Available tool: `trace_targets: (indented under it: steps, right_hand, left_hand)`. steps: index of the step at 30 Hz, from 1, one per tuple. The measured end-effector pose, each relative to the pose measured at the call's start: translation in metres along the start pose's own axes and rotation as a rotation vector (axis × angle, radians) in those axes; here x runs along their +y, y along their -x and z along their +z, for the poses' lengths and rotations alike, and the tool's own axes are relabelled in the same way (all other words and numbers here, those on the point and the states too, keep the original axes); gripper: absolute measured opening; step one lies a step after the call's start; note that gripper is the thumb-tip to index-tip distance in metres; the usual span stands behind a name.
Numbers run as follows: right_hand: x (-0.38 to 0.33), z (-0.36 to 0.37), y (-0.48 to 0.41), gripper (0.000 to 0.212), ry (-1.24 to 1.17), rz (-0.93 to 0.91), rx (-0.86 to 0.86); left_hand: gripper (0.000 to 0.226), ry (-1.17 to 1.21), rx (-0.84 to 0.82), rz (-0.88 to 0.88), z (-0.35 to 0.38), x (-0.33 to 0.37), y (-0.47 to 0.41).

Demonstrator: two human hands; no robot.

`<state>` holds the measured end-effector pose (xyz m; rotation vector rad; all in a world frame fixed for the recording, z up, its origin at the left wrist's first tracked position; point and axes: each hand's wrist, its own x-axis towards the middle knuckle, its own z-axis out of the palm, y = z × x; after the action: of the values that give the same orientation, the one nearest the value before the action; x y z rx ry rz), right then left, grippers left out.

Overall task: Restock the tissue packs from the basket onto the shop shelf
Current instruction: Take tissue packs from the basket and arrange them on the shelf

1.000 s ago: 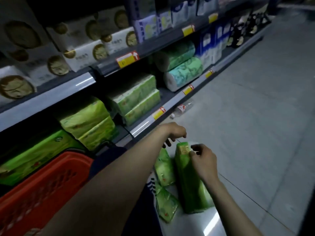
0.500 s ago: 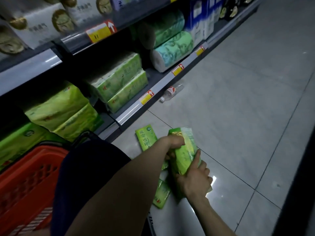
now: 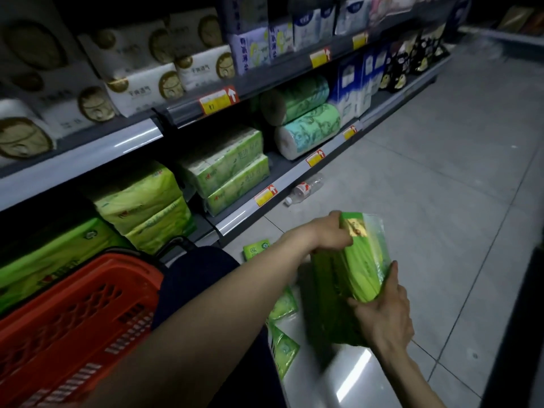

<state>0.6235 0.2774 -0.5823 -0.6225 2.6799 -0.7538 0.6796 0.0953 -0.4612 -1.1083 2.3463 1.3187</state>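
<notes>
Red plastic basket (image 3: 73, 313) sits left, before the grey metal bottom shelf (image 3: 244, 216). Right of it, long green plastic-wrapped tissue pack (image 3: 353, 269): left hand (image 3: 329, 234) at its far end, right hand (image 3: 382, 316) at its near end. Small green packs (image 3: 282, 307) lie beneath on the tiled floor (image 3: 412, 187). Clear plastic bottle (image 3: 304, 188) lies against the shelf's front edge.

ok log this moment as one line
left hand grips green tissue pack top | right hand holds its lower end | small packs on floor

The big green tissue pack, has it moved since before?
Yes: the big green tissue pack has risen away from the small green packs lying on the grey floor.
</notes>
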Motion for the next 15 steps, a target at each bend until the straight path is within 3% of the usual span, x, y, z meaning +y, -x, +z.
trace_targets:
  steps: [7,15]
  right_hand:
    - [-0.098,-0.076,0.026,0.133,-0.162,-0.348,0.183]
    - [-0.214,-0.13,0.103,0.126,-0.407,-0.953,0.262]
  left_hand:
    - [0.074,0.162,0.413,0.233,-0.091,-0.005,0.108]
    - [0.09,0.555,0.744,0.371,-0.151,-0.096,0.256]
